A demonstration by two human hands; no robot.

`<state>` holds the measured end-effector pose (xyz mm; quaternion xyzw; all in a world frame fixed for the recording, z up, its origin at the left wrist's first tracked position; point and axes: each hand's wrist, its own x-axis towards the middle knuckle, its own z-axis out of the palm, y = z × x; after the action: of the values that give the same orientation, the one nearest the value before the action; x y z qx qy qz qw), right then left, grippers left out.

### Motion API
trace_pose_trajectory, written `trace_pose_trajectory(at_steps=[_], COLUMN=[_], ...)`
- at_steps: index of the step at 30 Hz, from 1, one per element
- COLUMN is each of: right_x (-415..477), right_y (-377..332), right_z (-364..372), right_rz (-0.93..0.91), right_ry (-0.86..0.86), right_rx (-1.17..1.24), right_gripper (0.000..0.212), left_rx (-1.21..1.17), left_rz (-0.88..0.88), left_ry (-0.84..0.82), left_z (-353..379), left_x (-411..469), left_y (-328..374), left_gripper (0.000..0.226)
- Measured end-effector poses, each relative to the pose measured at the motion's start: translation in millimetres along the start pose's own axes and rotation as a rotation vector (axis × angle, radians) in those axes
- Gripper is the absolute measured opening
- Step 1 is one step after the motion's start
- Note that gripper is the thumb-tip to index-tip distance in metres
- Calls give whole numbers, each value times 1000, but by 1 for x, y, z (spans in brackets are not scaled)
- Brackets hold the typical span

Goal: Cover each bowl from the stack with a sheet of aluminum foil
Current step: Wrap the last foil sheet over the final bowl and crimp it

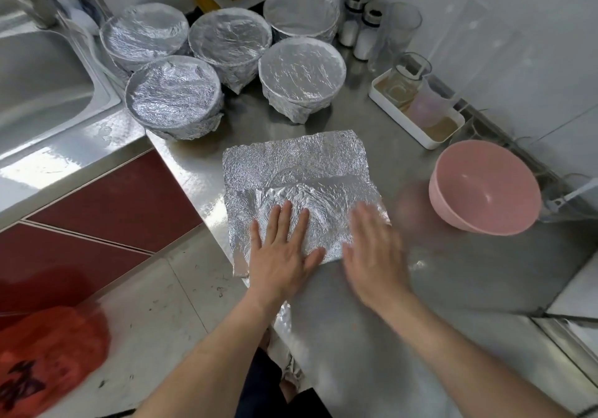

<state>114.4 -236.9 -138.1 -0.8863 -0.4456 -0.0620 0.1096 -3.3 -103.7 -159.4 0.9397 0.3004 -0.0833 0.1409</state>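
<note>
Foil sheets, crinkled and roughly square, lie flat on the stainless steel counter near its front edge, apparently two of them overlapping, the nearer one offset toward the right over the farther one. The left hand rests palm down on the near-left part of the foil, fingers extended and slightly spread, gripping nothing. The right hand is also flat and palm down, fingers extended, over the near-right corner of the foil and the bare counter beside it; it is blurred, so contact with the surface cannot be confirmed. A pink bowl, uncovered and upright, stands on the counter to the right of the foil, apart from it; whether it is a single bowl or a nested stack cannot be determined. Five foil-covered bowls are grouped at the back of the counter beyond the flat sheets, each with foil stretched over its rim and folded down the sides. A sink occupies the far left. Two shakers with dark caps stand near the back wall, beside a clear glass. A white tray holding clear and pinkish cups sits behind the pink bowl. A red plastic bag is visible at lower left.
</note>
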Motion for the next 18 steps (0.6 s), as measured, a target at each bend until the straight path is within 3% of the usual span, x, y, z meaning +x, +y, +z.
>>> trace_pose_trajectory(at_steps=[2, 4, 10, 18], right_x=[-26, -43, -42, -38], right_y=[-28, -32, 18, 62], right_z=[10, 19, 10, -9], right_rz=[-237, -322, -240, -39], right_ry=[-137, -290, -447, -518], right_rx=[87, 64, -43, -98], right_gripper=[60, 70, 76, 82], left_rx=[21, 34, 14, -11], left_rz=[12, 19, 0, 6], left_ry=[3, 19, 21, 4], left_z=[2, 4, 1, -2], left_x=[0, 0, -1, -2], left_y=[-2, -2, 0, -1], left_gripper=[71, 67, 74, 74])
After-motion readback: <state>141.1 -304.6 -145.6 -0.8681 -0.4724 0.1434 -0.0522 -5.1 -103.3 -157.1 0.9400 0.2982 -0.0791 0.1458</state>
